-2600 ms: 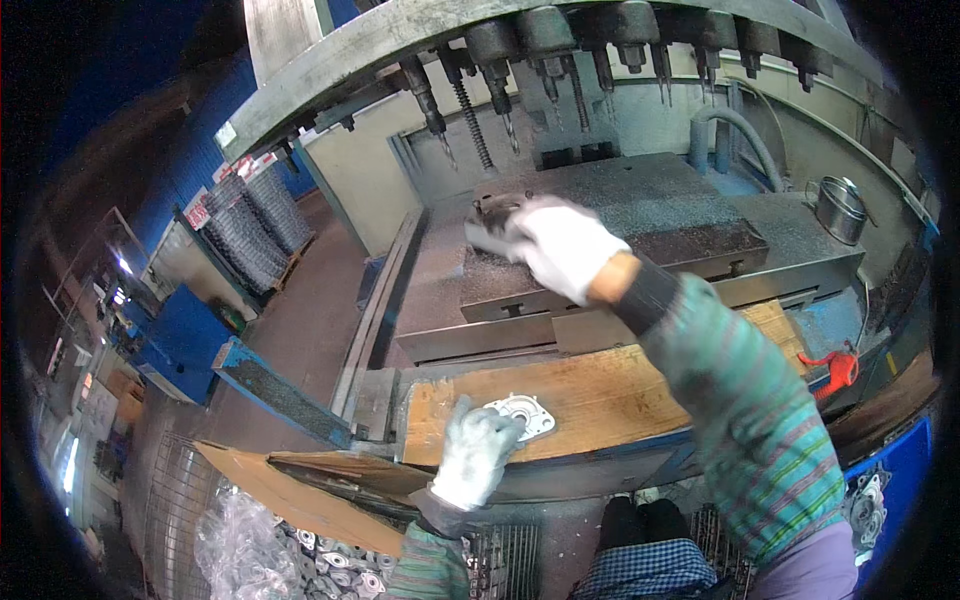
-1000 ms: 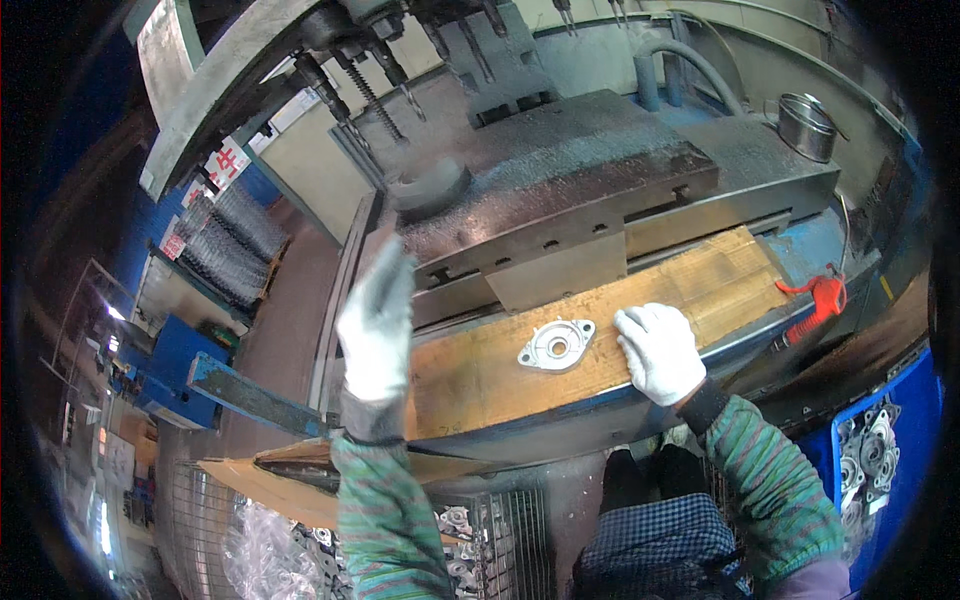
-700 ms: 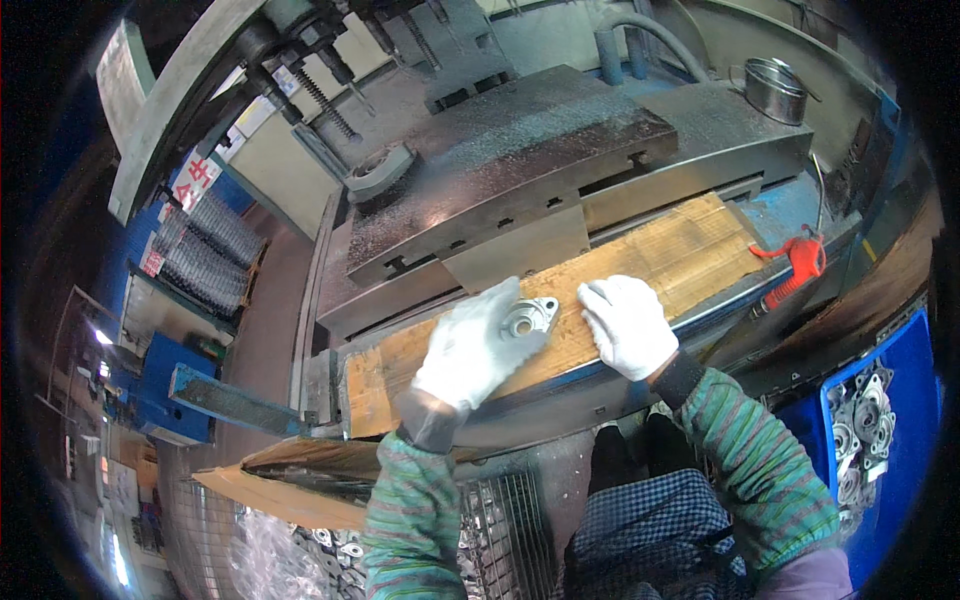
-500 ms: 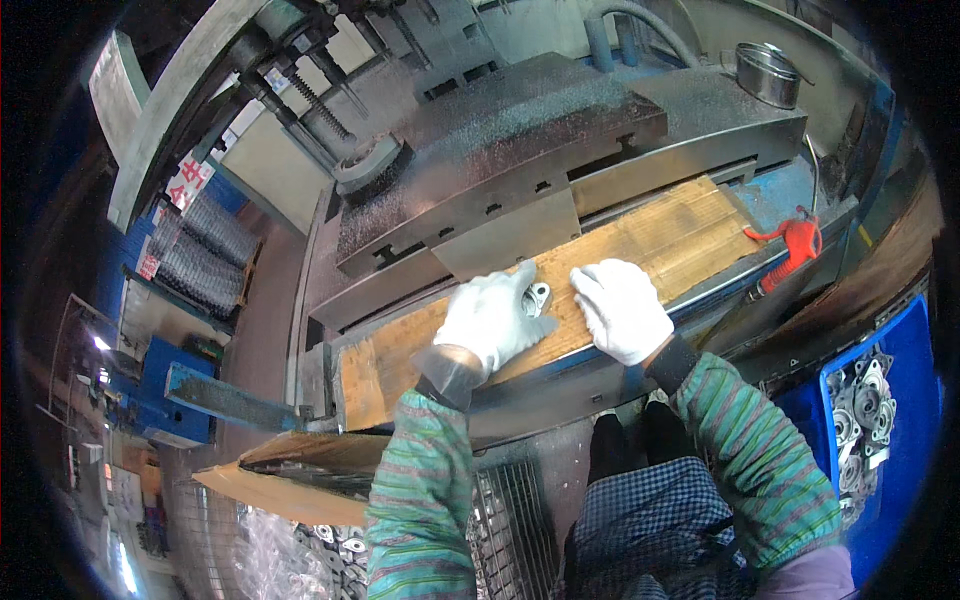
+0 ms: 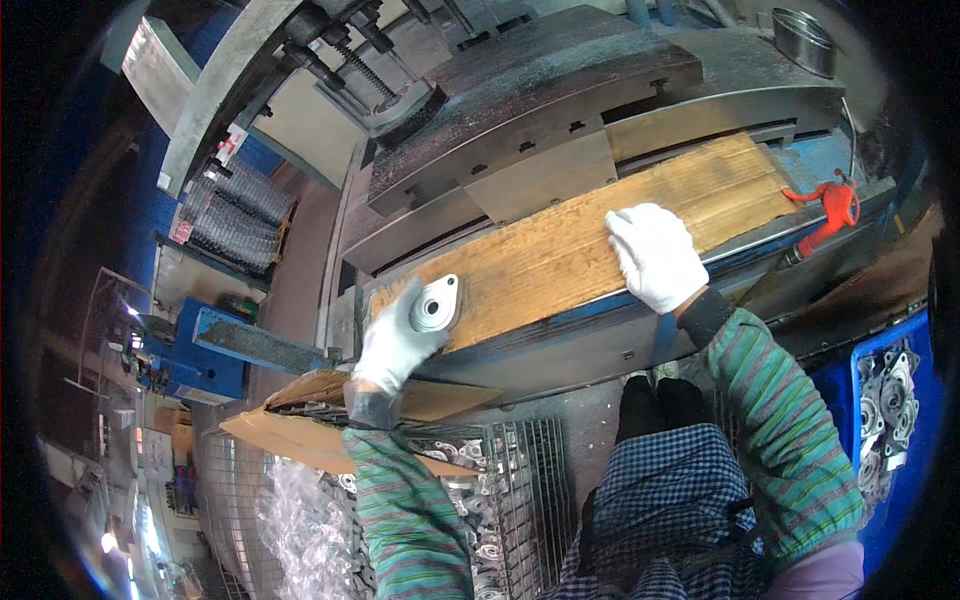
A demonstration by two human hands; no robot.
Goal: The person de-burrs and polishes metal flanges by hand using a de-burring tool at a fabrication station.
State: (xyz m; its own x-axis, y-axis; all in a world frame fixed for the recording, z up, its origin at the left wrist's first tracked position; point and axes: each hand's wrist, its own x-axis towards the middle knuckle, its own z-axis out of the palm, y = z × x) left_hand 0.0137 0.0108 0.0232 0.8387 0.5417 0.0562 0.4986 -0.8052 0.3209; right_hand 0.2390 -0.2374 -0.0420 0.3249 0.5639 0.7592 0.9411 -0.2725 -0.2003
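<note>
White gloves cover both hands. My left hand (image 5: 392, 338) grips a metal flange (image 5: 436, 304), an oval casting with a round bore and a bolt hole at its tip, over the left end of a cardboard sheet (image 5: 540, 258). My right hand (image 5: 657, 256) is by the near edge of the cardboard, right of its middle. Its fingers are curled together; whatever they may hold is hidden.
Behind the cardboard stands a machine bed (image 5: 530, 130) strewn with metal chips. A red air gun (image 5: 835, 205) lies at the right end. Below are a wire basket (image 5: 535, 490) of castings at left and a blue bin (image 5: 905, 350) of castings at right.
My left hand has moved left with the flange, away from my right hand, and the flange's face now shows. My right hand stays over the cardboard. The whole view has shifted.
</note>
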